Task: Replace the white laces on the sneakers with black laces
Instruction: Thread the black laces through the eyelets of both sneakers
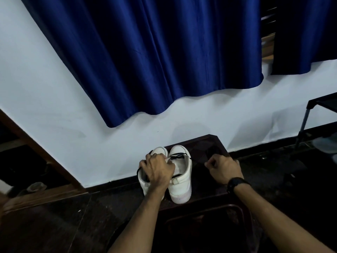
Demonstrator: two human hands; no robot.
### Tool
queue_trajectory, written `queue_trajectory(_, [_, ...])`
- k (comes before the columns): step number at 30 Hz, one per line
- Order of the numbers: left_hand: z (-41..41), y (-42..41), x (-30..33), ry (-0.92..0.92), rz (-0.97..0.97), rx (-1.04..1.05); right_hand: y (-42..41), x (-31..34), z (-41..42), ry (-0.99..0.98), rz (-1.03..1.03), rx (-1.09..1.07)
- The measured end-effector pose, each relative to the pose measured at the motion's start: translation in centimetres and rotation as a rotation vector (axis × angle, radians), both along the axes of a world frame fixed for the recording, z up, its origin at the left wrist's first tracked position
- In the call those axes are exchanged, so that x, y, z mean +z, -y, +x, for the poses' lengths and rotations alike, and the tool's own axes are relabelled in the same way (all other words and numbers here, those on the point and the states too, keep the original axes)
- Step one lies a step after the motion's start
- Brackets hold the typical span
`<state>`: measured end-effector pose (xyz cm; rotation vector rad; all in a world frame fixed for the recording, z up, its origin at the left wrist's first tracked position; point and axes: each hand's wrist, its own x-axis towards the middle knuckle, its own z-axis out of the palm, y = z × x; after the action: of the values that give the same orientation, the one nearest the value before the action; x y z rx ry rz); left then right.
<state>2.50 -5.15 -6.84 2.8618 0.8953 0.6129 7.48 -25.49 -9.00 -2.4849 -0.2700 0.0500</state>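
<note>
Standing side by side toward the far edge of the dark bench [217,143], the light, stiff-walled sneakers [179,177] steady best by the collar, where the left hand [157,171] grips, while the right hand [225,168] curls, seemingly pinching the limp, thin black lace [177,156].

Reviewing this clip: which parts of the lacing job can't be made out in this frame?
All in the head view:
- Left sneaker: eyelets and tongue hidden under the left hand.
- Right hand: fingers curled, but the grip's contents are lost against the dark table.
- Black lace on the right sneaker: too small and dim to count threaded eyelets.
- White laces: none visible.
</note>
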Motion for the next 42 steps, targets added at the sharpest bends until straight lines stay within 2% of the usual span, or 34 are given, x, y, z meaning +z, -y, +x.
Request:
queue_trajectory(2, [0.0,-1.4,1.0,-0.073,-0.056,-0.086,-0.8,-0.3,-0.1,0.105,-0.039,-0.035])
queue_trajectory(5, [0.5,-3.4,3.2,-0.236,-0.244,-0.17,-2.9,-0.1,-0.5,0.25,0.116,0.032])
queue_trajectory(8, [1.2,-3.9,4.9,-0.379,-0.321,-0.211,-5.6,0.0,-0.1,0.145,0.237,0.194])
queue_trajectory(12, [1.7,-5.0,5.8,-0.384,-0.348,-0.234,-7.3,-0.4,0.3,-0.063,0.273,0.279])
queue_trajectory(16, [1.4,-5.6,6.0,-0.389,-0.517,-0.306,-7.6,-1.1,-0.5,-0.08,0.348,0.221])
queue_trajectory(19, [1.2,-5.2,5.7,-0.443,-0.444,-0.309,-8.4,-2.0,-1.2,-0.011,0.362,0.162])
queue_trajectory(22, [1.1,-5.3,5.1,-0.418,-0.462,-0.219,-8.6,-2.2,-1.4,0.015,0.395,0.111])
queue_trajectory(25, [1.1,-5.7,4.3,-0.318,-0.609,-0.107,-8.1,-2.0,-1.7,0.073,0.443,0.048])
queue_trajectory(29, [0.6,-5.8,3.3,-0.166,-0.832,-0.079,-7.8,-2.2,-1.9,0.137,0.489,-0.01])
queue_trajectory(37, [-0.7,-5.1,3.6,-0.06,-1.048,-0.015,-7.7,-2.1,-2.2,0.141,0.536,-0.051])
queue_trajectory(42, [-1.0,-5.1,3.5,0.012,-1.142,0.012,-6.9,-1.3,-2.8,0.097,0.313,-0.161])
